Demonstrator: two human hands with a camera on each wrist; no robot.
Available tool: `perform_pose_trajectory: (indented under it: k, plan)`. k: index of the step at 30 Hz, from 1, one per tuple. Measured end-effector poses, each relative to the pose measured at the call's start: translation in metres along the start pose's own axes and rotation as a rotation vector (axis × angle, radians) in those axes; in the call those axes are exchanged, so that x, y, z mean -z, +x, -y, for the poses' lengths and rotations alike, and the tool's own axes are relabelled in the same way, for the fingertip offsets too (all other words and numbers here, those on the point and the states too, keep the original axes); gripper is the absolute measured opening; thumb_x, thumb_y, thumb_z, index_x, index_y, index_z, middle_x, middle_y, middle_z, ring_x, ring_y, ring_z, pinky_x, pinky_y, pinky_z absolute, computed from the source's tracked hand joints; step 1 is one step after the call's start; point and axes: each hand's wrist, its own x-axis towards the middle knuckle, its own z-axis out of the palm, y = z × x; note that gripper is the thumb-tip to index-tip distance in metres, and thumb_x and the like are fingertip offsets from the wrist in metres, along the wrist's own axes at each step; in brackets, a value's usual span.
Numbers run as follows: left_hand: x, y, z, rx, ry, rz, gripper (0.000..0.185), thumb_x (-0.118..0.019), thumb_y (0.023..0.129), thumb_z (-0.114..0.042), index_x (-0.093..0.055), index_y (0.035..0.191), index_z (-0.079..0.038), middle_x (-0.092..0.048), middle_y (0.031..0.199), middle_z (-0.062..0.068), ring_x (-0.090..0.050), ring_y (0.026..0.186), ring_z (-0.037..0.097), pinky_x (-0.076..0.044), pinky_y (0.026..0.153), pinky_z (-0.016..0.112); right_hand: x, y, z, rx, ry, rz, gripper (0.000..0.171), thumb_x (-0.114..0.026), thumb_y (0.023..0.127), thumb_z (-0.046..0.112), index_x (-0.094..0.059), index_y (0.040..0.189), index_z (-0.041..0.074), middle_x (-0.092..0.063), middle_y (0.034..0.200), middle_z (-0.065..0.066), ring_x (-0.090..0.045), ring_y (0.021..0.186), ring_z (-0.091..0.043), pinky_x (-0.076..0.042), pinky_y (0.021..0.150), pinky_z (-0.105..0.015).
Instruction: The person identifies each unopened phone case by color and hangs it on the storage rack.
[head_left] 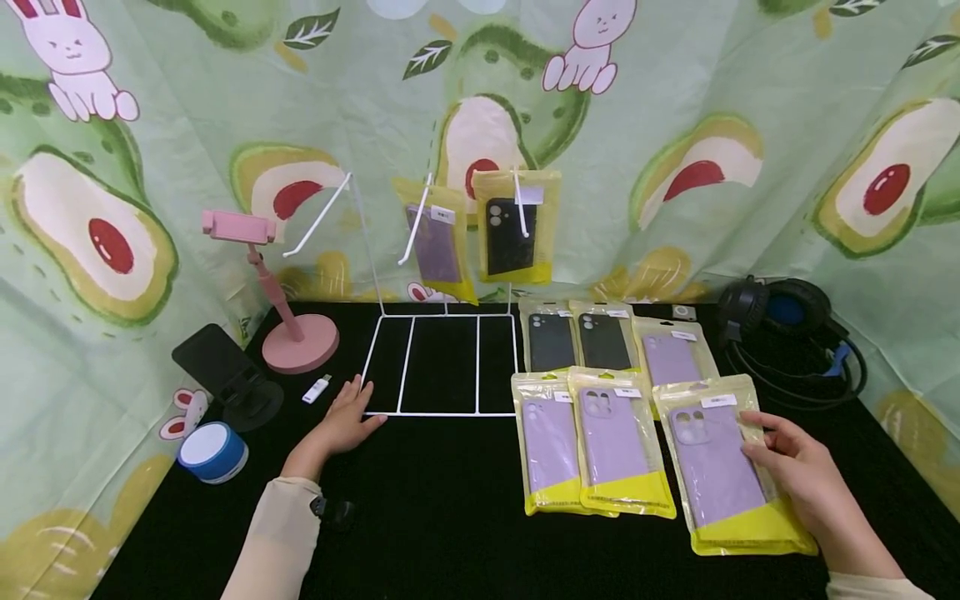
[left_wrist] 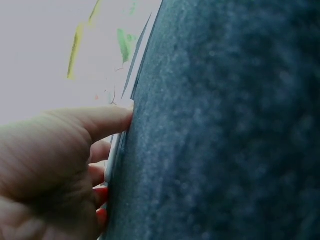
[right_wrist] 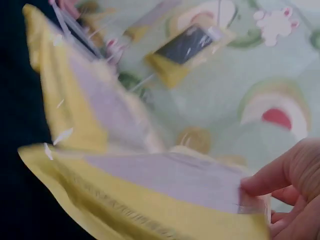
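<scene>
My right hand [head_left: 806, 475] pinches the right edge of a packaged lilac phone case [head_left: 716, 467], its clear pouch yellow at the bottom. In the right wrist view the thumb [right_wrist: 267, 177] presses on the pouch face. My left hand [head_left: 345, 421] rests at the front left corner of a white wire rack [head_left: 423, 414], fingers extended; in the left wrist view the thumb [left_wrist: 112, 120] touches the white wire. From the rack's hooks hang a lilac packaged case [head_left: 437, 250] and a black packaged case [head_left: 512, 242]; the left hook [head_left: 318, 215] holds nothing.
Packaged lilac cases [head_left: 611, 442] and black cases [head_left: 551, 342] lie right of the rack. Headphones [head_left: 795, 321] sit at the far right. On the left stand a pink phone stand [head_left: 300, 342], a black stand [head_left: 225, 367], a blue-and-white round tub [head_left: 213, 452] and a USB stick [head_left: 317, 389].
</scene>
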Motion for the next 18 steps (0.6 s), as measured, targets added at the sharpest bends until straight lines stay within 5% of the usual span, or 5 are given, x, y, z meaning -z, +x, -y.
perform_pose_trajectory:
  k: [3,6,11,18]
  plan:
    - [-0.003,-0.001,-0.001,-0.002,0.003,-0.004,0.069,-0.051,0.097,-0.028,-0.019,0.146,0.009,0.000,0.153,0.030,0.002,0.140,0.045,-0.004,0.112,0.059,-0.001,-0.002,0.018,0.081,0.030,-0.114,0.026,-0.059,0.094,0.014,-0.058,0.113,0.030,-0.052,0.085,0.013,-0.046,0.074,-0.003,-0.043,0.062,-0.014]
    - [-0.006,-0.002,-0.001,-0.003,0.011,0.000,0.069,-0.051,0.097,-0.028,-0.019,0.146,0.009,0.000,0.153,0.030,0.002,0.141,0.045,-0.005,0.112,0.058,-0.007,-0.004,0.040,0.148,0.153,-0.150,0.027,-0.061,0.092,0.010,-0.062,0.111,0.029,-0.054,0.087,0.014,-0.047,0.075,-0.003,-0.043,0.062,-0.011]
    - [-0.006,-0.003,0.000,0.000,0.000,-0.005,0.068,-0.051,0.097,-0.027,-0.019,0.146,0.009,0.000,0.153,0.030,0.003,0.141,0.045,-0.004,0.112,0.058,-0.037,-0.005,0.081,0.279,0.374,-0.041,0.026,-0.063,0.089,0.004,-0.065,0.109,0.021,-0.057,0.092,0.007,-0.054,0.074,-0.005,-0.048,0.060,-0.015]
    - [-0.001,0.000,0.001,0.001,0.003,0.005,0.069,-0.050,0.098,-0.028,-0.017,0.146,0.009,0.002,0.153,0.030,0.004,0.140,0.045,-0.003,0.112,0.059,-0.098,-0.002,0.143,0.491,0.466,0.170,0.025,-0.060,0.089,-0.004,-0.065,0.109,0.009,-0.061,0.098,0.004,-0.052,0.078,-0.009,-0.047,0.068,-0.017]
